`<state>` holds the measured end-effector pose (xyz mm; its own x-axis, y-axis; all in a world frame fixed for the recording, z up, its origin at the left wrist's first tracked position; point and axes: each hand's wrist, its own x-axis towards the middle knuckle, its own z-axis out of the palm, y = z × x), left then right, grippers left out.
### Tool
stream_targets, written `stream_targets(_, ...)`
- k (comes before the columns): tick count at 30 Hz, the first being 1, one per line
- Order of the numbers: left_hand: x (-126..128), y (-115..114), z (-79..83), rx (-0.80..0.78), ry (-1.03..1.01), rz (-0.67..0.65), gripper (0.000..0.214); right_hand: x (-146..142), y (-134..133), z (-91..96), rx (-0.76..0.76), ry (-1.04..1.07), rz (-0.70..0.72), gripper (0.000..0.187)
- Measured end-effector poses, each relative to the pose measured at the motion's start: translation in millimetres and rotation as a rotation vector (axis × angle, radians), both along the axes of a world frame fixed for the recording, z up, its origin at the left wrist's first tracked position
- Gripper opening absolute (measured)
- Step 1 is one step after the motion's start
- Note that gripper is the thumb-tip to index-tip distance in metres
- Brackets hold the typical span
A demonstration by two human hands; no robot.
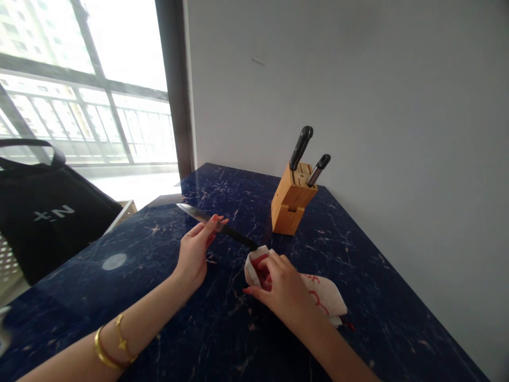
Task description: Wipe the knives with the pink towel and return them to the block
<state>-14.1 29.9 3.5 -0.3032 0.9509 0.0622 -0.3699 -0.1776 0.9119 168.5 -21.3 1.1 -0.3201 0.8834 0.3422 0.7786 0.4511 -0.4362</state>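
Note:
My left hand (200, 248) pinches a kitchen knife (237, 236) where the blade meets its black handle. The blade points up and left, and the handle slants down to the right. Close to the handle's end, my right hand (283, 281) is closed on a white cloth (325, 294) with red markings. A bunched part of the cloth sticks out in front of my fingers, beside the handle's end; whether the two touch I cannot tell. The rest of the cloth lies on the table under my right wrist.
A wooden knife block (287, 209) with two black-handled knives in it stands behind my hands on the dark blue marbled table (159, 339). A pale round spot (114, 261) shows at the left. Beyond the left edge is a black bag (51, 217); a wall rises behind.

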Motion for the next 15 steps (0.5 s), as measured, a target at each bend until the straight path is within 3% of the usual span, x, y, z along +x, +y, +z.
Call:
stream_targets(4,-3,1,0.2,-0.026,0.003,0.019,0.037,4,4,-3.2,0.059,-0.133,-0.014,0.009)
stream_targets(11,19,-15,-7.6,-0.132,0.082,-0.145,0.039,20,15,1.2,0.118,-0.084,-0.217,0.007)
stream_targets(15,30,-23,-11.6,-0.112,0.106,-0.211,0.033,11,12,3.0,0.173,-0.024,-0.154,0.015)
